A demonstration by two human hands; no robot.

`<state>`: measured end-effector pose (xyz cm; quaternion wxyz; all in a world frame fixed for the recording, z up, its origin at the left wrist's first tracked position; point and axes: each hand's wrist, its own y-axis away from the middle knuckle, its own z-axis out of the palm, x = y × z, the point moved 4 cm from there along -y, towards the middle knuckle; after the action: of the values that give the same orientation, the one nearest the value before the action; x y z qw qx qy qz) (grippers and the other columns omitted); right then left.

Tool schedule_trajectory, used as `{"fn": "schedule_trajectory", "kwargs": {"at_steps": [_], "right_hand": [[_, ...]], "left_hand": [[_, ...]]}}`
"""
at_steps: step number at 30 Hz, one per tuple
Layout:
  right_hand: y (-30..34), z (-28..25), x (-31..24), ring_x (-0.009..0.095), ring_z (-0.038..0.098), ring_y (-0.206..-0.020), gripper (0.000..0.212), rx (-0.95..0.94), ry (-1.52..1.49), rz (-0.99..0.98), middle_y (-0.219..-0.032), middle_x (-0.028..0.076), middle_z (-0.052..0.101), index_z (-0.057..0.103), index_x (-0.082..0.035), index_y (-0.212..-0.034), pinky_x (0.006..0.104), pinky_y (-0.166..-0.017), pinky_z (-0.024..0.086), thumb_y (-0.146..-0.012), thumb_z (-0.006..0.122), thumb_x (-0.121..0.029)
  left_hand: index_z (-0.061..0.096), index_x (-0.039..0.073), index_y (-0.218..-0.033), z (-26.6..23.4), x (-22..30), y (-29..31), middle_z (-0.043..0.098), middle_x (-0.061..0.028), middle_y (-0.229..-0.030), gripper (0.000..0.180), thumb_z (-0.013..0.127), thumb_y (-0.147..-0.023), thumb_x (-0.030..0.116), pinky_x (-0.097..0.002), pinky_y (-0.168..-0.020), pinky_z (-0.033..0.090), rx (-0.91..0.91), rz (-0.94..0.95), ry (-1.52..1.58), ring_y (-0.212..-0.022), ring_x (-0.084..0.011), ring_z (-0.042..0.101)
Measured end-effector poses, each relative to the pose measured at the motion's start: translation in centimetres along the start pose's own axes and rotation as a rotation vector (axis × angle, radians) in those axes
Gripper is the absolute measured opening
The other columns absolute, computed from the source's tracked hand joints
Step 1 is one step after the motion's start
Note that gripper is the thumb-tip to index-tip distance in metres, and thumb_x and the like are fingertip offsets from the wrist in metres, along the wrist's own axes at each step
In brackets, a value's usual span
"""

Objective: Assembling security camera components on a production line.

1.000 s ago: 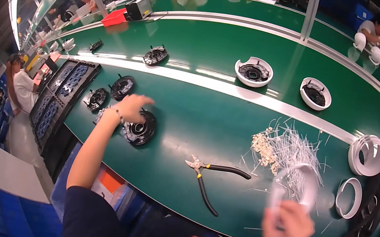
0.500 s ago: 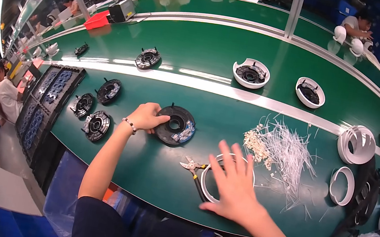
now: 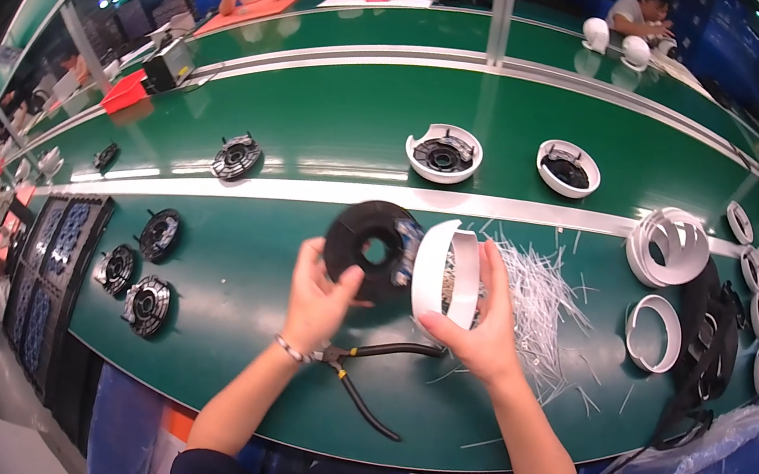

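My left hand [image 3: 320,296] grips the lower left edge of a round black disc part [image 3: 355,233] with a hole in its middle and a bluish circuit piece on its right side. My right hand [image 3: 485,319] holds a white plastic ring [image 3: 434,272] on edge, thumb in front and fingers round its far side. The two parts are side by side above the table, very close together; whether they touch I cannot tell. Below them lie wire cutters [image 3: 336,356] with black handles, spread open on the green table.
White cable-tie scraps [image 3: 539,311] heap behind my right hand. Several black disc parts [image 3: 149,303] lie left, near a black tray [image 3: 47,280]. White rings [image 3: 655,334] and a black strap [image 3: 711,341] are at right. Two white shells [image 3: 442,169] stand on the far strip.
My left hand has lifted the black disc off the table and tilted it up. My right hand, spread over the white ring before, has picked it up and brought it beside the disc.
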<state>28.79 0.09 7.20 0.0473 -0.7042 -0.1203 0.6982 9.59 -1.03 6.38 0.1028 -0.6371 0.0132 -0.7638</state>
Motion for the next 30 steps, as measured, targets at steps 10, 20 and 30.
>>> {"fn": "schedule_trajectory", "kwargs": {"at_steps": [10,20,30], "right_hand": [[2.0,2.3,-1.0,0.032,0.029,-0.118,0.118,-0.146,0.390,-0.275,-0.128,0.023,0.025,0.009,0.005,-0.131,0.0402,-0.098,0.025,-0.047,0.081,-0.037],[2.7,3.7,-2.1,0.042,0.026,-0.116,0.119,-0.186,0.408,-0.287,-0.131,0.028,0.020,0.012,0.006,-0.129,0.0458,-0.096,0.025,-0.044,0.079,-0.042],[2.7,4.2,-2.4,0.041,0.028,-0.115,0.117,-0.212,0.532,-0.434,-0.131,0.026,0.022,0.017,0.004,-0.129,0.0463,-0.094,0.026,-0.042,0.079,-0.044]], "left_hand": [[0.024,0.003,-0.129,3.4,-1.1,2.4,0.032,-0.0160,-0.129,0.070,0.027,-0.083,0.056,-0.0437,-0.099,0.028,-0.403,-0.525,0.740,-0.119,-0.0286,0.034],[0.047,0.002,-0.113,2.9,-1.5,2.2,0.053,-0.0131,-0.108,0.048,0.027,-0.086,0.036,-0.0368,-0.085,0.043,-0.227,-0.591,0.820,-0.096,-0.0240,0.053],[0.031,0.005,-0.127,3.1,-1.1,2.8,0.039,-0.0115,-0.125,0.078,0.019,-0.079,0.066,-0.0379,-0.095,0.035,-0.430,-0.503,0.851,-0.114,-0.0228,0.041]]}}
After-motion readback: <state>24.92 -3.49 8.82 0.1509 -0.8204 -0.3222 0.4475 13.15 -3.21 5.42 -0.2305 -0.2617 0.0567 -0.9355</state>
